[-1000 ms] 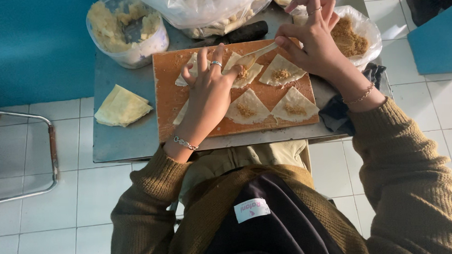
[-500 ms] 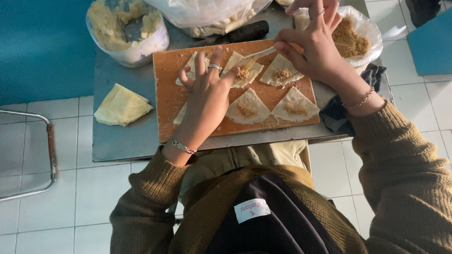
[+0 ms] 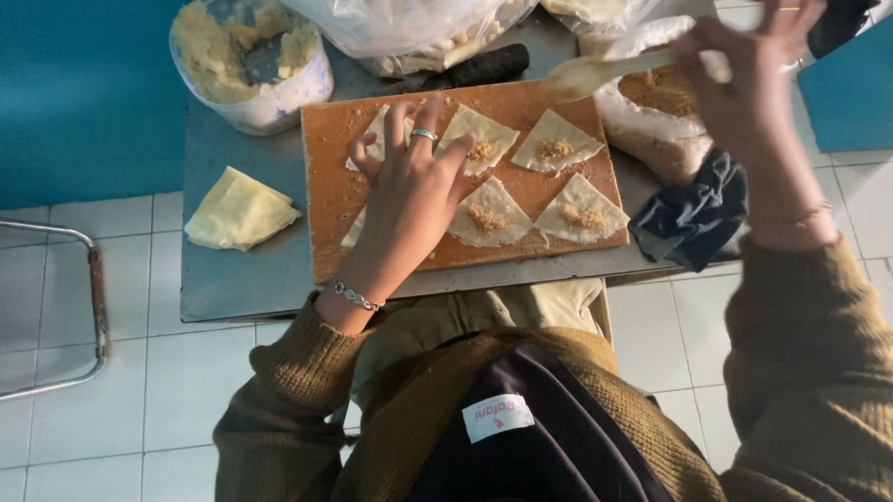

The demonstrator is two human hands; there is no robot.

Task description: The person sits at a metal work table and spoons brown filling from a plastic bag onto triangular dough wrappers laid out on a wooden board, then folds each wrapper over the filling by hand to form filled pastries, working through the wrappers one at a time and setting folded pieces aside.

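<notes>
A wooden cutting board (image 3: 331,206) lies on a small metal table (image 3: 240,278) and carries several triangular pastry wrappers (image 3: 558,143), each with a dab of brown filling. My left hand (image 3: 410,198) rests flat on the wrappers at the board's left side, fingers spread, a ring on one finger. My right hand (image 3: 753,92) is raised at the upper right and grips a pale spoon (image 3: 594,73), whose bowl hangs over the bag of brown filling (image 3: 659,115).
A plastic tub of yellow mash (image 3: 247,60) stands at the table's back left. A stack of folded wrappers (image 3: 239,211) lies left of the board. Clear plastic bags (image 3: 419,19) sit behind it, a dark cloth (image 3: 693,218) at the right edge. A metal chair frame (image 3: 92,293) stands at left.
My right hand has lifted off the board and swung right toward the bag of filling, carrying the spoon. My left hand stays on the left wrappers.
</notes>
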